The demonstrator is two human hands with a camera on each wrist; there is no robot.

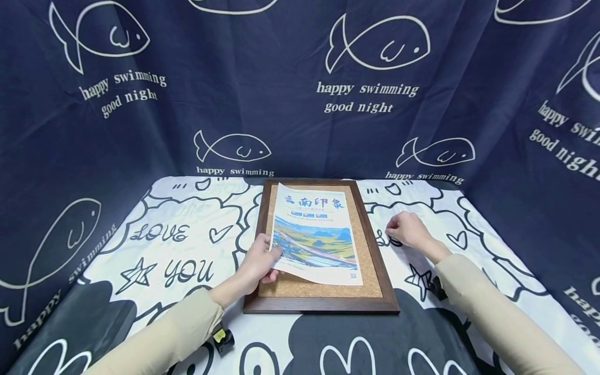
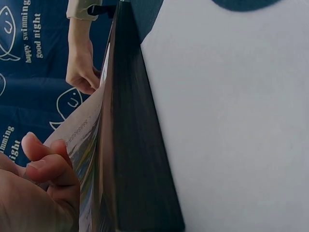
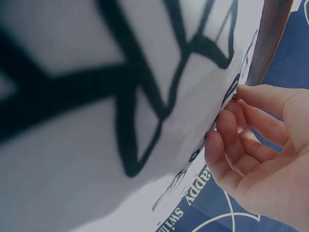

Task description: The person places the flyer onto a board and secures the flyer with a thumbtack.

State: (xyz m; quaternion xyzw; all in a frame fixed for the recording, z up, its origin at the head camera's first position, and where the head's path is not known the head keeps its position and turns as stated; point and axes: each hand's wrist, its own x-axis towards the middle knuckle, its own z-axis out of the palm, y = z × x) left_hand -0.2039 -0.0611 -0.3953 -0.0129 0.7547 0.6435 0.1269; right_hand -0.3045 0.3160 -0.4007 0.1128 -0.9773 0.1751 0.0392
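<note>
My left hand (image 1: 261,259) grips the left edge of a printed paper poster (image 1: 315,234) with a colourful landscape and blue Chinese characters. The poster lies over a cork board (image 1: 328,290) in a dark brown wooden frame (image 1: 321,305); its left side is lifted a little. Just right of the board, my right hand (image 1: 411,232) is low over the patterned cloth, thumb and fingers bent together. In the right wrist view, the fingertips (image 3: 223,116) are right at the cloth, with a small dark spot by the thumb tip; I cannot tell whether they pinch anything.
A white cloth (image 1: 178,250) with black doodles and lettering covers the table. Behind and at the sides hangs a navy curtain (image 1: 290,78) with white fish drawings. A small black device (image 1: 223,337) is strapped under the left wrist.
</note>
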